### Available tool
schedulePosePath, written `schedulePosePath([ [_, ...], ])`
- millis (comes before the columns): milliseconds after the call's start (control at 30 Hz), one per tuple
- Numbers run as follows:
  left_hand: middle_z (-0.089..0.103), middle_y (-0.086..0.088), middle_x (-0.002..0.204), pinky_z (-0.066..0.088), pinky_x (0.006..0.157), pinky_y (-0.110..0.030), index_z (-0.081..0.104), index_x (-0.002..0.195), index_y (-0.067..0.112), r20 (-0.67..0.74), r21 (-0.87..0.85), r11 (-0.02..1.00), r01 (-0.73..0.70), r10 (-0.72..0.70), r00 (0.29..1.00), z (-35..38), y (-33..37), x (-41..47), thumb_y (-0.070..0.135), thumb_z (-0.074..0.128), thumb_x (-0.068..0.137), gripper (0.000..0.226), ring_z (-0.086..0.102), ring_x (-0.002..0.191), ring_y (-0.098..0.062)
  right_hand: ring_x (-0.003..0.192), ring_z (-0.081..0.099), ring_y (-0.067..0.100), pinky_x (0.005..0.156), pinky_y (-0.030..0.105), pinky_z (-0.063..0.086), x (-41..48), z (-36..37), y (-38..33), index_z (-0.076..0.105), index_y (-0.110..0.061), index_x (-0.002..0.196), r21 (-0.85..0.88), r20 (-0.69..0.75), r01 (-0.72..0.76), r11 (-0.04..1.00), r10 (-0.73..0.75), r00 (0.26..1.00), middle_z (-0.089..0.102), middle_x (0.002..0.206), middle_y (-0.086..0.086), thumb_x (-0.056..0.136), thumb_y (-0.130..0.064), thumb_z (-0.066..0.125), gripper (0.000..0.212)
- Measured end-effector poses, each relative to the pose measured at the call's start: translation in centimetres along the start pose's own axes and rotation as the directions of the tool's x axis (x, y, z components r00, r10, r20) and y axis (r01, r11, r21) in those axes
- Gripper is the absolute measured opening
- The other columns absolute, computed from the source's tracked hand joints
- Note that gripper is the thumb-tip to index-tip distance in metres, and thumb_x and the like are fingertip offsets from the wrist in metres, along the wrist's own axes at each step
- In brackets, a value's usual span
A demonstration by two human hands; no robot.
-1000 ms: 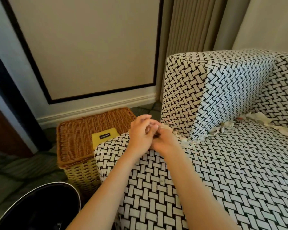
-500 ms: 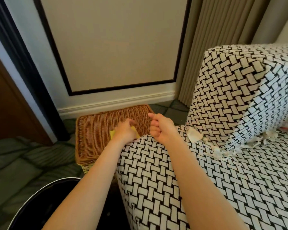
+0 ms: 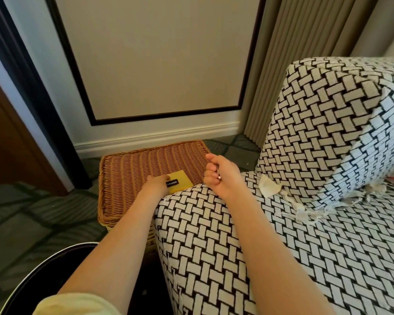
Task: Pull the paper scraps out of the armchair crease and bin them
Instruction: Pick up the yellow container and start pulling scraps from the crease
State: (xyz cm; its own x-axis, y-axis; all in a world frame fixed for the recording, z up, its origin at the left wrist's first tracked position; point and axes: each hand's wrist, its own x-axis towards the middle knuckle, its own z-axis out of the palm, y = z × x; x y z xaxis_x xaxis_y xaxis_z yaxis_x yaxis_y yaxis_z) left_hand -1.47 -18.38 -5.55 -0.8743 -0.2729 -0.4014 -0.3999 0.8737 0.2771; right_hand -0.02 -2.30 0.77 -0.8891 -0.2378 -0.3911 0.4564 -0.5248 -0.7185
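Pulls off the armchair crease [image 3: 341, 204], right hand [image 3: 222, 178] fingers curled shut, left hand [image 3: 156, 184] fingers hidden, with more paper scraps [image 3: 267, 188] to pull.

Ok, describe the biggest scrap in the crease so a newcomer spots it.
Start at the black-and-white woven armchair. Follow the crease under its raised cushion to the end nearest the right hand. The paper scrap there is one broad, smooth cream flap, unlike the thin shredded scraps further along.
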Motion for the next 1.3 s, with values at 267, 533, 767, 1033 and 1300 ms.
schedulePosePath([
  [267,0.064,-0.013,0.1,0.054,0.077,-0.036,0.061,0.114,0.01,-0.472,-0.054,0.985,-0.165,0.121,0.873,-1.3,0.4,-2.0,0.012,0.041,0.096,0.028,0.063,0.09,-0.029,0.04,0.032,0.005,0.03,0.015,0.025,-0.4,-0.7,-0.6,0.051,-0.005,0.086,0.456,0.072,-0.146,0.878,0.127,0.989,0.036,0.061,0.001,0.099,-0.014,0.031,0.026],
  [533,0.064,-0.016,0.099,0.046,0.07,-0.037,0.062,0.107,0.007,-0.608,0.142,0.947,-0.289,0.314,0.729,-6.7,5.6,-9.5,0.0,0.043,0.09,0.026,0.061,0.093,-0.034,0.066,0.04,0.012,0.056,0.021,0.036,-7.3,2.4,-5.5,0.052,0.002,0.092,0.548,0.273,-0.213,0.809,0.068,0.96,0.046,0.079,0.011,0.089,0.002,0.032,0.02],
  [767,0.061,-0.006,0.088,0.045,0.067,-0.033,0.058,0.087,0.01,-0.538,0.097,0.924,-0.37,0.362,0.761,-8.3,9.2,-13.7,0.019,0.045,0.094,0.017,0.059,0.085,-0.025,0.089,0.053,0.03,0.074,0.031,0.053,-12.8,3.3,-6.1,0.04,0.012,0.122,0.544,0.362,-0.238,0.804,0.03,0.932,0.046,0.103,0.029,0.075,0.015,0.038,0.047],
  [1033,0.069,-0.006,0.102,0.05,0.077,-0.031,0.071,0.1,0.013,-0.463,0.115,0.919,-0.378,0.386,0.798,-6.9,10.3,-15.0,0.014,0.058,0.082,0.023,0.063,0.096,-0.025,0.124,0.038,0.043,0.1,0.048,0.039,-14.2,-0.2,-4.9,0.028,0.011,0.131,0.446,0.162,-0.168,0.879,0.106,0.981,0.034,0.13,0.035,0.091,0.002,0.031,0.041],
  [1300,0.069,-0.004,0.077,0.048,0.059,-0.023,0.072,0.096,0.011,-0.326,-0.009,0.927,-0.374,0.351,0.878,-8.5,9.6,-17.1,0.014,0.054,0.083,0.022,0.065,0.072,-0.018,0.136,0.021,0.044,0.115,0.046,0.015,-15.5,-0.2,-5.4,0.015,0.015,0.133,0.337,0.136,-0.106,0.935,0.063,0.989,0.024,0.142,0.033,0.091,-0.002,0.033,0.05],
])
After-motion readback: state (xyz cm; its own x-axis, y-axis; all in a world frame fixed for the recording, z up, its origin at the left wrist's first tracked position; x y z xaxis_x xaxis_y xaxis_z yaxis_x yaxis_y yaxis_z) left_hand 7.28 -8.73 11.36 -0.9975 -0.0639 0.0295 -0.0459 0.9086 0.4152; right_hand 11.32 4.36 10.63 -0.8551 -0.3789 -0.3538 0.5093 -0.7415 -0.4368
